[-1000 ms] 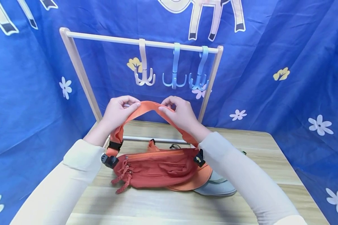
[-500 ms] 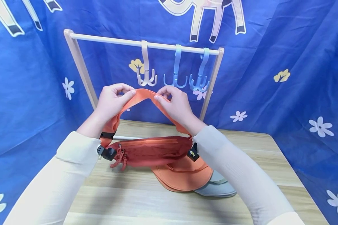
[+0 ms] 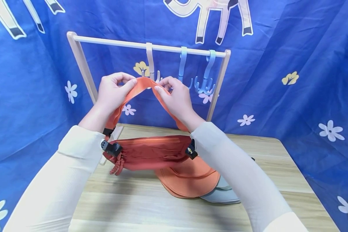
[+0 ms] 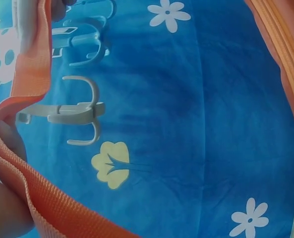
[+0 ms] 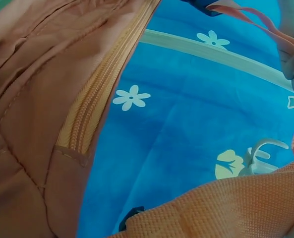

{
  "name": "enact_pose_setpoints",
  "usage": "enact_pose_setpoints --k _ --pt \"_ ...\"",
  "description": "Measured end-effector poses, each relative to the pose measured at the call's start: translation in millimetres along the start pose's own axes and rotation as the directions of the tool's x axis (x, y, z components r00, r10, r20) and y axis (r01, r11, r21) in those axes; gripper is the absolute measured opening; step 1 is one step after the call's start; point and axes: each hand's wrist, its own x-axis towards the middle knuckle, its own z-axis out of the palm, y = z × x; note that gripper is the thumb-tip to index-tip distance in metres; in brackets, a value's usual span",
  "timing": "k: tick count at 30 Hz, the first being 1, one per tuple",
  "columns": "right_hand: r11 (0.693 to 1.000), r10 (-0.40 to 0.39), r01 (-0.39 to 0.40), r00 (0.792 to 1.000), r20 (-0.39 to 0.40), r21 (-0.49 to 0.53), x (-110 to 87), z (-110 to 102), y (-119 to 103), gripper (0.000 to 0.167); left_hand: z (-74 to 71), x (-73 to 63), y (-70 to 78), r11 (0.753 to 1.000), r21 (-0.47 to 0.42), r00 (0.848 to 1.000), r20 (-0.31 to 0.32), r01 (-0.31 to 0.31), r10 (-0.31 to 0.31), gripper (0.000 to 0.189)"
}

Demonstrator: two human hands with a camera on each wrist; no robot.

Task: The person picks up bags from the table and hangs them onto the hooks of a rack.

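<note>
A dark red waist bag (image 3: 150,154) hangs by its orange strap (image 3: 143,83) between both hands. My left hand (image 3: 113,91) pinches the strap left of its peak, and my right hand (image 3: 177,99) pinches it on the right. Between them the webbing forms an arch in front of the white four-prong hook (image 3: 150,61). In the left wrist view that white hook (image 4: 80,113) shows just beyond the strap. Black buckles (image 3: 111,148) sit at the bag's ends, and braided zipper pulls (image 3: 117,165) dangle at its left. The right wrist view shows its orange zipper (image 5: 104,79) close up.
A rack's white rail (image 3: 113,42) carries the hooks, including a middle blue hook (image 3: 182,62) partly behind my right hand and another blue hook (image 3: 205,82). On the wooden table (image 3: 139,206) lie orange caps (image 3: 191,187) and grey-blue caps (image 3: 223,196). Blue patterned cloth (image 3: 264,96) surrounds the table.
Both hands have risen and shifted slightly left, still pinching the strap. The bag has lifted away from the table, uncovering more of the orange caps. The strap's arch now overlaps the white hook.
</note>
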Motion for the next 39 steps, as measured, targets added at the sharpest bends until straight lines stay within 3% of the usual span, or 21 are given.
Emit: enact_pose_setpoints --k 10,18,25,33,39 --pt "0.998 0.065 -0.065 0.996 -0.056 0.007 13.8 9 -8 0.015 -1.3 13.7 5.1 1.000 -0.015 0.998 -0.069 -0.006 0.005 0.029" --pt "0.992 0.122 -0.121 0.991 -0.060 0.032 23.4 13 -7 0.015 6.0 25.0 7.7 0.997 -0.055 0.989 -0.138 -0.051 0.043 0.027" --pt "0.986 0.165 -0.164 0.985 -0.046 0.026 27.7 20 -5 0.016 9.3 29.8 3.4 0.999 -0.042 0.984 -0.177 -0.007 -0.001 0.030" --pt "0.977 0.215 -0.215 0.976 -0.023 0.010 22.5 29 -1 0.016 13.9 32.1 -10.1 0.998 0.057 0.986 -0.168 0.005 0.005 0.032" --pt "0.968 0.249 -0.249 0.968 -0.008 0.010 18.4 35 5 0.016 14.7 31.8 -17.9 0.995 0.085 0.990 -0.135 0.056 -0.044 0.033"
